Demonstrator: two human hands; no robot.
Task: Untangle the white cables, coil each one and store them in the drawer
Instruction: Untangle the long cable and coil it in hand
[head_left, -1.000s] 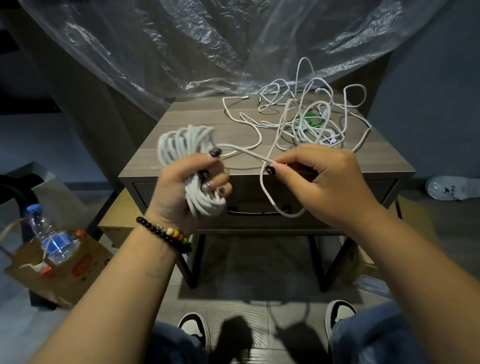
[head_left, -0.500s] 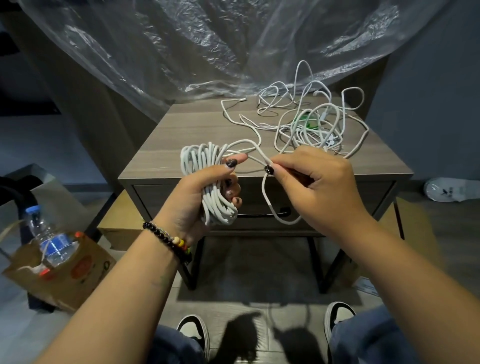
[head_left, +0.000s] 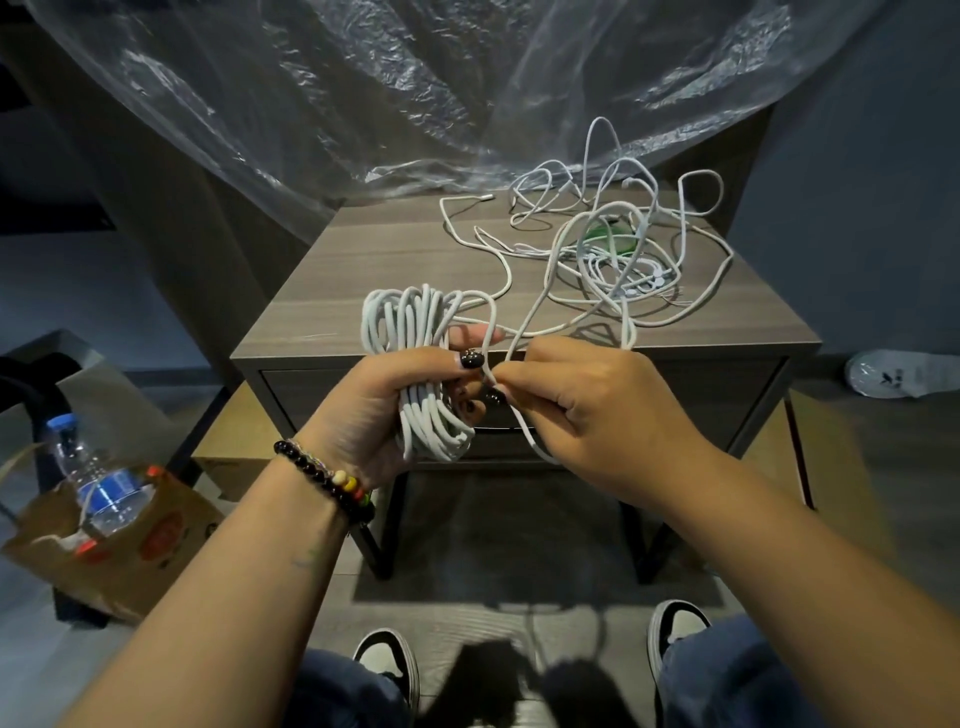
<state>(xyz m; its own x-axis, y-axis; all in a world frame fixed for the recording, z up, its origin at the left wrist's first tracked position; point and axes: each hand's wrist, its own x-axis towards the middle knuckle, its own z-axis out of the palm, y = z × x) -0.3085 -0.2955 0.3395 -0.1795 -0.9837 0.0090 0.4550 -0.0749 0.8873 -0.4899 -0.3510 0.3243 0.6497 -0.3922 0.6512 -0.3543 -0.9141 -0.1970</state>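
Observation:
My left hand grips a thick coil of white cable in front of the wooden nightstand. My right hand pinches the loose strand of that same cable right beside the coil; the strand loops below my hand and runs up onto the tabletop. A tangle of thinner white cables lies on the back right of the top, with something green under it. The drawer below the top is closed, its handle mostly hidden behind my hands.
Clear plastic sheeting hangs behind and over the nightstand. A brown paper bag holding a water bottle stands on the floor at left. A white shoe lies at far right. My shoes are below.
My right hand has brought the loose strand in to the coil, closing the gap between my hands. The coil has shifted right and the slack loop has shortened.

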